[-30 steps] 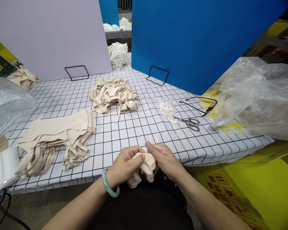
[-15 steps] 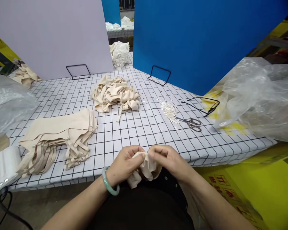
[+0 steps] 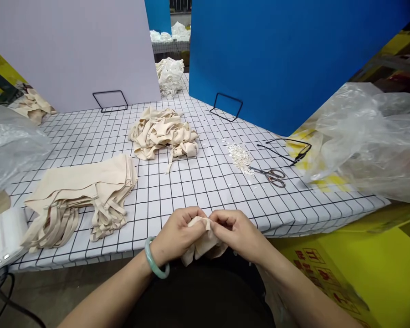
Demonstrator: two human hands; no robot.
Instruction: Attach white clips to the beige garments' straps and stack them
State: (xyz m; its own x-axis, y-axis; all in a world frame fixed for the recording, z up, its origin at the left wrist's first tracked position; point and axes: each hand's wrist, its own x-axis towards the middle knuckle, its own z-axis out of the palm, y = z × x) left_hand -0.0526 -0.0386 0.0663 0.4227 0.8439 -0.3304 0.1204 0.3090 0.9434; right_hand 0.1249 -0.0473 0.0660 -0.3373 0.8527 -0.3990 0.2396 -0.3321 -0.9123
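Both my hands meet in front of me at the table's near edge, closed on a piece of beige cloth (image 3: 205, 244). My left hand (image 3: 182, 234), below a green bangle (image 3: 154, 262), pinches its upper edge between thumb and fingers. Close beside it, my right hand (image 3: 237, 234) pinches the same edge, fingertips almost touching the left ones. The cloth hangs in folds under the fingers; part of it is hidden. To the left lies a neat stack of beige cloth pieces with straps (image 3: 85, 180). Farther back is a crumpled heap of beige cloth (image 3: 164, 132).
On the checked tablecloth (image 3: 205, 191) lie scissors (image 3: 271, 175), small white bits (image 3: 239, 157) and black glasses (image 3: 295, 155). Clear plastic bags (image 3: 376, 136) bulge at the right. A white device (image 3: 5, 237) with a cable sits at left. Purple (image 3: 71, 50) and blue (image 3: 276, 59) panels stand behind.
My right hand has turned slightly, its fingers curling more at the cloth's edge. The hanging cloth has shifted and folded differently. My left hand stays nearly still.
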